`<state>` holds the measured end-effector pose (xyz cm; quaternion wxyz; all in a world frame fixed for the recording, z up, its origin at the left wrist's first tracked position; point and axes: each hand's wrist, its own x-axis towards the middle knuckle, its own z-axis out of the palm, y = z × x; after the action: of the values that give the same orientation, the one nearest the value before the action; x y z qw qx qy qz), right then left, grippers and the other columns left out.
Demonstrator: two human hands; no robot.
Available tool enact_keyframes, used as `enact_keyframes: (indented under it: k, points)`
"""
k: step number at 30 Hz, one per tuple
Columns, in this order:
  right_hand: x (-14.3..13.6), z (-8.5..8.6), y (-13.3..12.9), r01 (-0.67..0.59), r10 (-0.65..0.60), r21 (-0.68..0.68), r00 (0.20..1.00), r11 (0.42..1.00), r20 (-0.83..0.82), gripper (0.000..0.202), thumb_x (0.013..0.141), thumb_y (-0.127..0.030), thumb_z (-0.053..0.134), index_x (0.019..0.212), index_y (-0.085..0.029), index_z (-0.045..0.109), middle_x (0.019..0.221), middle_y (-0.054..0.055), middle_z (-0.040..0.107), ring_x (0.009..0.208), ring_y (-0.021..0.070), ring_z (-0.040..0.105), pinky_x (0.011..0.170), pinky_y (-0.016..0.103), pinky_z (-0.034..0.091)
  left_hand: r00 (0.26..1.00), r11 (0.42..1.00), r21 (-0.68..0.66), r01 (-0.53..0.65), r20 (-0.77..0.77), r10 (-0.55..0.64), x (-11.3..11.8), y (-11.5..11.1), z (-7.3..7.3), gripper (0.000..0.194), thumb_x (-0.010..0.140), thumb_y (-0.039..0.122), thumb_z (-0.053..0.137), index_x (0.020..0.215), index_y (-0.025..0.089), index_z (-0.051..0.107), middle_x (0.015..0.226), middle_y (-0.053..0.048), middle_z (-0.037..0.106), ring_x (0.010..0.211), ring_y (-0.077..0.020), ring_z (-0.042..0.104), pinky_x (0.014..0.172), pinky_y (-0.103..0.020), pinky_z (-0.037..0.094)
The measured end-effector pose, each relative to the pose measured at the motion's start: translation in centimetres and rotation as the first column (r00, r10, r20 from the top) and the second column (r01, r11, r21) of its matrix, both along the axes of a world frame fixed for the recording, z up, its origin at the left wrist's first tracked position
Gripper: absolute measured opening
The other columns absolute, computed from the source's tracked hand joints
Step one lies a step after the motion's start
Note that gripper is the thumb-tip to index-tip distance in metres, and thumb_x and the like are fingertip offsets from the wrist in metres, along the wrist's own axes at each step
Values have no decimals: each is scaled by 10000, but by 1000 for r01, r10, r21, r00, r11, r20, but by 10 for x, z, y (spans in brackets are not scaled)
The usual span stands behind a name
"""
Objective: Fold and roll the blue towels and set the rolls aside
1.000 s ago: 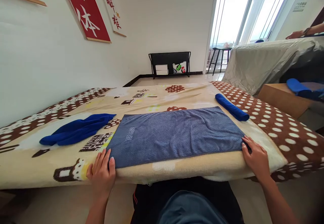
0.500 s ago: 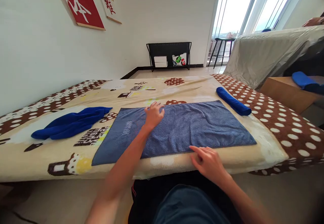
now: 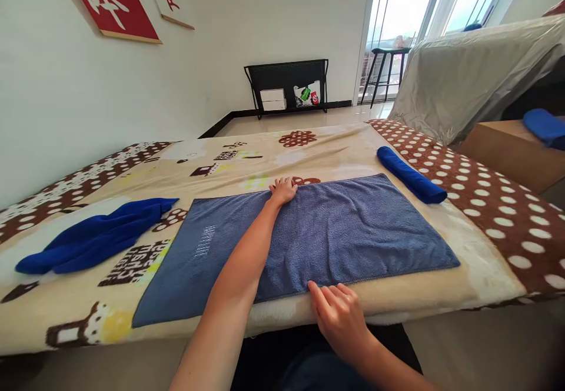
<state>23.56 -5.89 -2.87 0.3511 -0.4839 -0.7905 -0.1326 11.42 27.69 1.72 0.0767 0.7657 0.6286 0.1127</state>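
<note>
A grey-blue towel (image 3: 353,226) lies spread across the patterned blanket, slightly wrinkled, with pale lettering at its left end. My left hand (image 3: 283,191) reaches over it and rests on the far edge near the middle, fingertips a little apart. At the near edge, my right hand (image 3: 338,314) is closed, its curled fingers on the towel's border; the thumb is partly hidden. To the left lies a crumpled bright blue cloth (image 3: 101,232). A rolled blue cloth (image 3: 410,174) sits to the right of the towel.
The bed's blanket (image 3: 265,164) has a brown dotted border. Beyond it stand a black rack (image 3: 286,79) and a dark stool (image 3: 388,64). At the right are a plastic-covered piece of furniture (image 3: 468,73) and a cardboard box (image 3: 498,149) bearing a blue item. A wall runs along the left.
My left hand has moved right along the towel's far edge and come down on it. My right hand has shifted left and nearer, its fingers now curled. The view has tilted slightly.
</note>
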Motion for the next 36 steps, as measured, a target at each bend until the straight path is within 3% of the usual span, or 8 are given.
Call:
enact_keyframes:
  k: [7, 12, 18, 22, 26, 28, 31, 36]
  points:
    - [-7, -2, 5, 22, -22, -2, 999, 1000, -25, 287, 910, -43, 480, 1124, -137, 648, 635, 3, 628, 550, 167, 570, 580, 339, 368, 1000, 999, -32, -2, 26, 3, 3, 3, 11, 382, 942, 372, 600, 1262, 167, 572, 1267, -106, 592, 1081, -228, 615, 907, -447, 543]
    - [-2, 34, 10, -20, 35, 66, 968, 998, -247, 215, 948, -78, 478, 1033, -163, 656, 604, -27, 636, 493, 117, 570, 545, 295, 381, 981, 999, -21, -24, 192, 28, -1, -9, 36, 379, 944, 371, 598, 1263, 169, 572, 1270, -106, 591, 1080, -226, 615, 907, -445, 544]
    - [49, 141, 23, -74, 41, -33, 811, 997, -583, 150, 936, -216, 553, 1022, -227, 676, 650, -47, 675, 560, 100, 647, 498, 202, 446, 851, 999, 35, -19, 526, -3, -44, -18, 133, 255, 927, 353, 585, 1036, 136, 664, 1019, -94, 678, 928, -218, 644, 837, -399, 544]
    - [107, 223, 60, -174, 143, 53, 561, 983, -816, 129, 831, -164, 671, 958, -169, 693, 659, -34, 699, 592, 98, 668, 569, 203, 533, 710, 997, 82, 6, 702, -62, -87, -40, 211, 212, 891, 333, 540, 870, 145, 637, 785, -62, 650, 817, -215, 642, 782, -411, 535]
    - [151, 283, 103, -315, 257, 138, 376, 939, -890, 231, 879, -96, 561, 1073, 1, 642, 891, 76, 750, 792, 96, 709, 770, 271, 560, 416, 990, 91, 108, 900, -128, -118, -78, 273, 179, 848, 332, 625, 887, 158, 606, 889, -73, 654, 982, -235, 637, 916, -451, 491]
    - [162, 305, 115, -336, 233, 94, 404, 937, -885, 360, 966, -132, 349, 1123, 63, 608, 1119, 152, 711, 965, 105, 696, 829, 278, 532, 294, 986, 114, 125, 945, -146, -124, -98, 297, 184, 829, 296, 685, 907, 154, 597, 994, -90, 657, 1104, -249, 598, 998, -468, 440]
    - [164, 327, 123, -318, 196, 54, 435, 947, -879, 558, 986, -231, 156, 1052, 89, 608, 1332, 188, 589, 1130, 153, 634, 831, 276, 508, 262, 976, 192, 107, 941, -214, -126, -122, 322, 214, 840, 241, 708, 965, 128, 575, 1166, -114, 621, 1231, -264, 516, 1075, -504, 375]
    - [151, 345, 130, -325, 225, 120, 306, 938, -925, 398, 890, -175, 455, 1140, 123, 541, 1342, 223, 563, 1140, 161, 621, 808, 212, 481, 327, 950, 309, 44, 894, -306, -130, -144, 342, 255, 848, 142, 691, 1038, 31, 563, 1197, -155, 582, 1275, -322, 491, 1089, -607, 325]
